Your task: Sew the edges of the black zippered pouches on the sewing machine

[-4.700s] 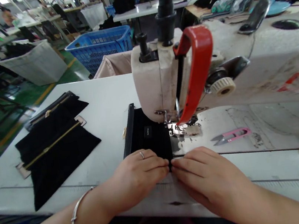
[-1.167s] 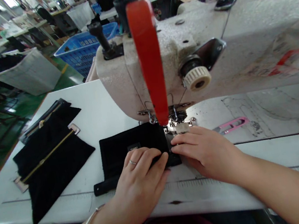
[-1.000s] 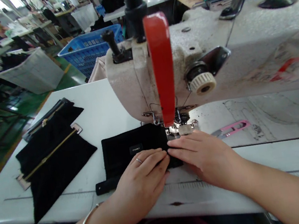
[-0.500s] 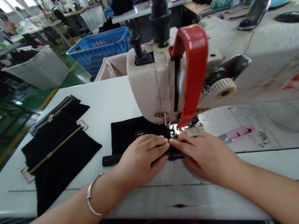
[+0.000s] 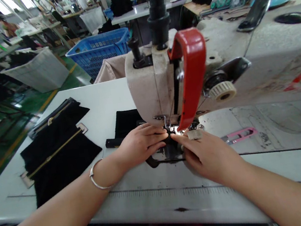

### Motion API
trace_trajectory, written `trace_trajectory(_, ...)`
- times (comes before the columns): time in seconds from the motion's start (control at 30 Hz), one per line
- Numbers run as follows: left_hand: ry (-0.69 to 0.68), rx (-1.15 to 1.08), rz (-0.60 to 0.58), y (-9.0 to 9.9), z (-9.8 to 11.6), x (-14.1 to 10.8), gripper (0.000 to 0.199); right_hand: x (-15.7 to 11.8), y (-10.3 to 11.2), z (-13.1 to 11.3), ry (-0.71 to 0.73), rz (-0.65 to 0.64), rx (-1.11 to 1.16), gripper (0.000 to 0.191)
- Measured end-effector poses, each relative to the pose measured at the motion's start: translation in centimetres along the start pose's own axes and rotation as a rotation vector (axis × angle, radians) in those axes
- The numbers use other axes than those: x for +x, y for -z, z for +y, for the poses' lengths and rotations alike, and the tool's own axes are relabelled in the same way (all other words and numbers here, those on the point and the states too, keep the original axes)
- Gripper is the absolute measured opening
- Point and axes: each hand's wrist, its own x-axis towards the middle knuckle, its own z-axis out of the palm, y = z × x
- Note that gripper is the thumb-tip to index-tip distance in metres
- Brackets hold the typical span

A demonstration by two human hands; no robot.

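A piece of black fabric (image 5: 125, 121) with a small dark label lies on the sewing machine table, its right part under the machine head. Along its near edge runs a narrow black strip (image 5: 112, 143). My left hand (image 5: 145, 142) rests flat on the fabric and strip, fingers stretched toward the presser foot. On the other side of the foot, my right hand (image 5: 205, 152) has its index finger stretched onto the black work, the other fingers partly hidden beneath. The sewing machine (image 5: 142, 86) with its red guard (image 5: 194, 72) stands just beyond both hands; the needle tip is hard to make out.
Pink-handled thread snips (image 5: 242, 134) lie right of my right hand. Black fabric pieces with gold zippers (image 5: 63, 152) are on the table's left. A blue basket (image 5: 98, 47) stands behind the table. A printed ruler scale (image 5: 162, 191) runs along the front.
The black fabric and strip have shifted away from me under the foot, and my left hand has moved with them. More dark machine plate shows in front. My right hand has hardly moved.
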Motion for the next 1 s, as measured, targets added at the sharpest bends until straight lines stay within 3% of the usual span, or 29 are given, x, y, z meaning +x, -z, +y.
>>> trace_trajectory(0.13,-0.008,-0.118,0.0,0.2,-2.1,-0.4,0.021,-0.1,0.6,0.6,-0.136,0.148,-0.053,0.017)
trace_trajectory(0.23,-0.002,-0.206,0.038,0.2,-2.7,-0.6,0.018,0.0,0.9,1.0,-0.154,0.085,-0.165,0.017)
trace_trajectory(0.37,0.01,-0.198,0.053,0.1,-1.4,-0.5,0.016,0.1,0.8,1.1,-0.115,0.044,-0.208,0.034)
trace_trajectory(0.57,0.052,0.001,0.092,-0.4,1.9,0.0,0.012,0.1,-0.1,0.7,0.119,0.146,-0.001,0.019)
trace_trajectory(1.0,0.096,0.037,0.144,-1.0,2.6,0.4,0.019,0.6,-0.9,0.7,0.005,0.1,0.105,0.016)
